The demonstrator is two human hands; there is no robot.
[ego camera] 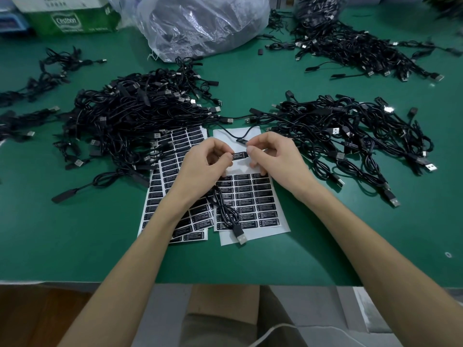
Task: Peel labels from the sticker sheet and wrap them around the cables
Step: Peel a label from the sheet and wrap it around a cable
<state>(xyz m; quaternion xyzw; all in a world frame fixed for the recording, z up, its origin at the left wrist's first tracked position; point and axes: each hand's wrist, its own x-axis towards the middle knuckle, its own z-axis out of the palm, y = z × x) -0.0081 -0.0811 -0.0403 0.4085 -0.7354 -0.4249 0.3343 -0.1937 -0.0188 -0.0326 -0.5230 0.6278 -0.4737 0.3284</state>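
Note:
A black label (240, 154) with white print is stretched between my two hands above the sticker sheets. My left hand (204, 163) pinches its left end and my right hand (271, 156) pinches its right end. Under the hands lies a white sticker sheet (250, 196) with rows of black labels, its upper part bare. A second sheet (175, 176) lies to its left. One black cable (226, 215) runs from under my left hand down over the sheet and ends in a USB plug (241, 237). Another cable's small black controller (242, 141) lies just above the label.
Large heaps of black USB cables sit left (140, 108) and right (350, 131) of the sheets, with more at the far right (350, 46) and far left (37, 78). A clear plastic bag (200, 23) and a green carton (72, 18) stand at the back. The green table edge (225, 281) is near me.

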